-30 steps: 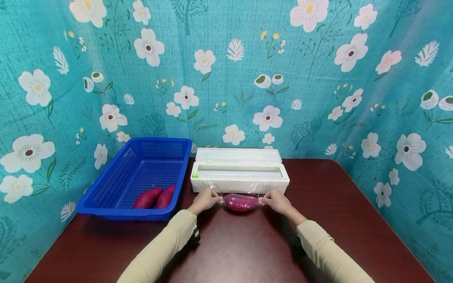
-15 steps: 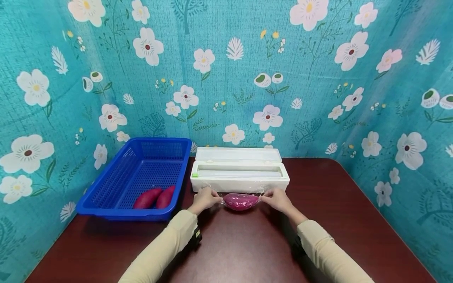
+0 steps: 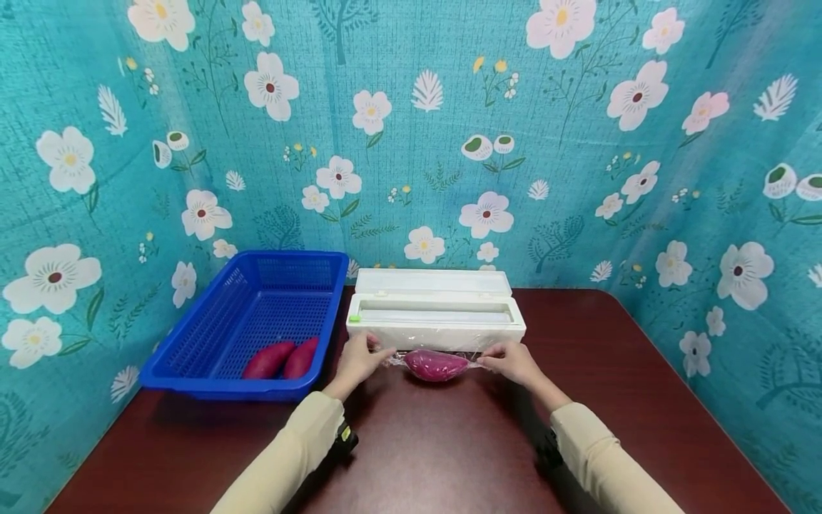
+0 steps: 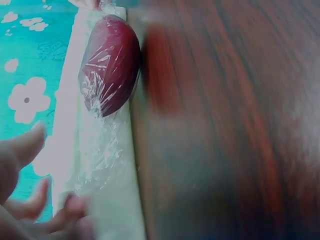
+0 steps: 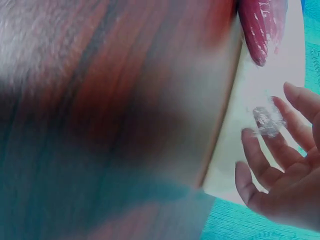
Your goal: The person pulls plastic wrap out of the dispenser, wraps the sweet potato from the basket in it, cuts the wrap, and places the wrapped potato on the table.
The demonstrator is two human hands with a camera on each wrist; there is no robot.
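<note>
Where the tabletop met the front of a long white box, a plump, reddish-purple tuber lay crosswise just before the box, tapered at its ends and tightly skinned in clear film that creased and glinted; whether it touched the box could not be told. The left hand was at one gathered end of the film, its fingers loosely spread and seen to grip nothing. At the other end was the right hand, its fingers relaxed and apart, with a crumpled twist of film against their tips but no pinch on it. The box, smooth and straight-edged, stood with its translucent lid tipped back, a pale roll inside and a lime-green tab at its left end. Left of it, a deep blue basket of perforated plastic carried two bare tubers in its near right corner. Cream sleeves covered the forearms. The tabletop was dark reddish-brown, streaked with wood grain and glossy enough to catch a pale sheen, its far right corner rounded. Around it hung turquoise cloth, printed with white flowers, leaves and sprigs.
</note>
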